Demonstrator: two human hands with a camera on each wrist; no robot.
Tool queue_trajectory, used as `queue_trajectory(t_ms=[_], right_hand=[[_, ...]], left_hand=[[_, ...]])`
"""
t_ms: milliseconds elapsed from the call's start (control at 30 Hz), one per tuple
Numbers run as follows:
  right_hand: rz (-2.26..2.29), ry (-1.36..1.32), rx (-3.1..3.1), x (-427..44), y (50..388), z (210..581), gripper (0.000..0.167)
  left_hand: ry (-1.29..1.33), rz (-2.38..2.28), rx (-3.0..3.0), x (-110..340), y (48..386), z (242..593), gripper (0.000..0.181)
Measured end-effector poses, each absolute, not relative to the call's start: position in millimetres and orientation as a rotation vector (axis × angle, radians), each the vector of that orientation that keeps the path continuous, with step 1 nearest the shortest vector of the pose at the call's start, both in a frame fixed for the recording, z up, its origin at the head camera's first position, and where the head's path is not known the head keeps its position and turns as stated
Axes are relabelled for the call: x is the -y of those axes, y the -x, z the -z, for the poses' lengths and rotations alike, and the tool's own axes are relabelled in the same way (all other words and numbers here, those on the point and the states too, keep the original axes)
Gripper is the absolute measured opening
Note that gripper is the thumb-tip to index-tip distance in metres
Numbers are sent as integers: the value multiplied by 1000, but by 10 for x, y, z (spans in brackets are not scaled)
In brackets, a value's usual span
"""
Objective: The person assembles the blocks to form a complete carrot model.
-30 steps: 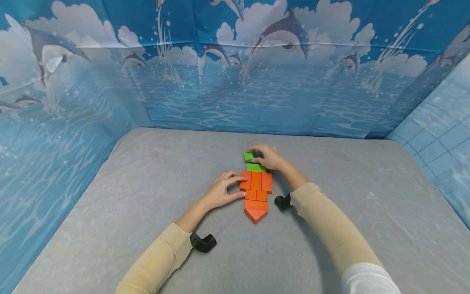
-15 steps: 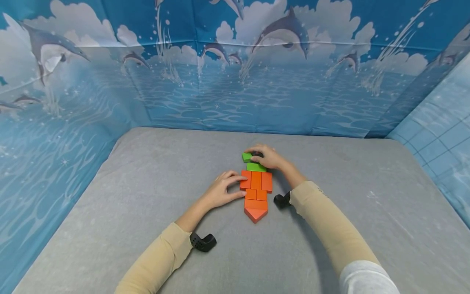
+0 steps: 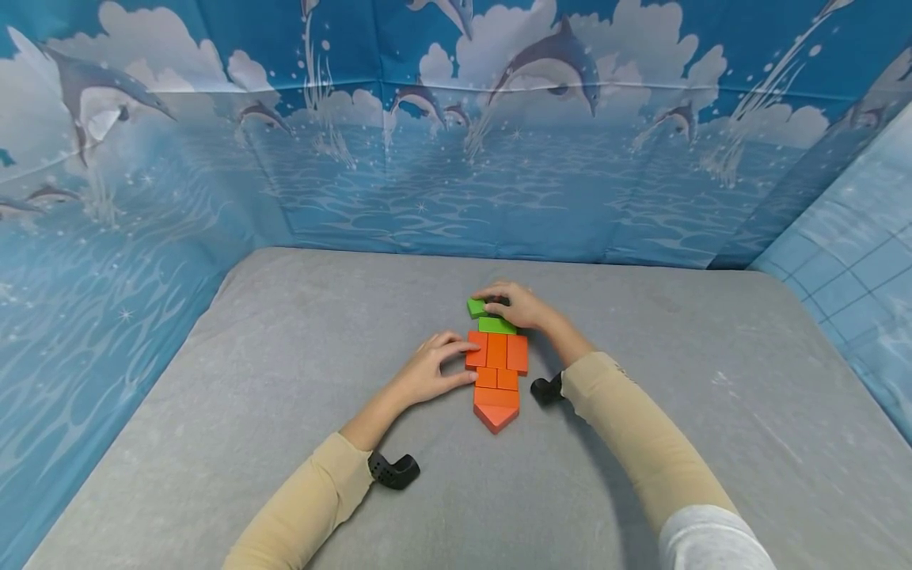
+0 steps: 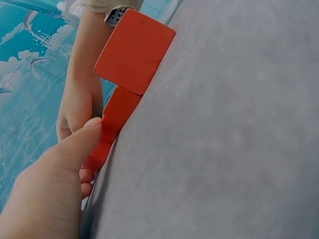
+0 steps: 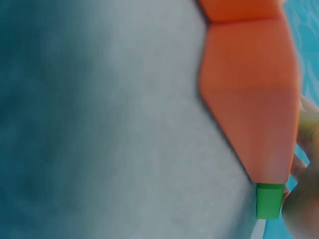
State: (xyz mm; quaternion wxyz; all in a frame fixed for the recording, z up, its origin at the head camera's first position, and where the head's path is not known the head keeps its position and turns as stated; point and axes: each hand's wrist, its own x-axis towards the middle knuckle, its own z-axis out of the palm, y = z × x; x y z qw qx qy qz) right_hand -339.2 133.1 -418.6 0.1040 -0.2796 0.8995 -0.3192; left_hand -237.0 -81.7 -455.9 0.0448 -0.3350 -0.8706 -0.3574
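Note:
Orange blocks lie edge to edge on the grey surface, ending at the near side in a pointed orange block. A green block adjoins their far end. Beyond it, my right hand pinches a smaller green block, turned slightly askew, between thumb and fingers; the palm side is hidden. My left hand touches the left side of the orange blocks with extended thumb and fingers. In the left wrist view its thumb presses an orange block. The right wrist view shows a green block beside the hand.
A grey cloth-covered surface spreads around the blocks. Blue dolphin-print curtains stand behind it and at both sides. Black curved devices are worn at both wrists.
The smaller green block has shifted a little to the left and turned slightly, with the right hand following it. My left hand and the orange blocks stay in place.

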Motion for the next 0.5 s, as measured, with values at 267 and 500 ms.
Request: queue_trajectory(t_ms=[267, 500], right_hand=[[916, 891, -2648, -1324, 3374, 4184, 32], [904, 902, -2640, -1312, 3369, 4174, 32]], left_hand=[[1034, 1081, 2649, 819, 2378, 4580, 42], [1034, 1083, 2645, 822, 2386, 4587, 42]])
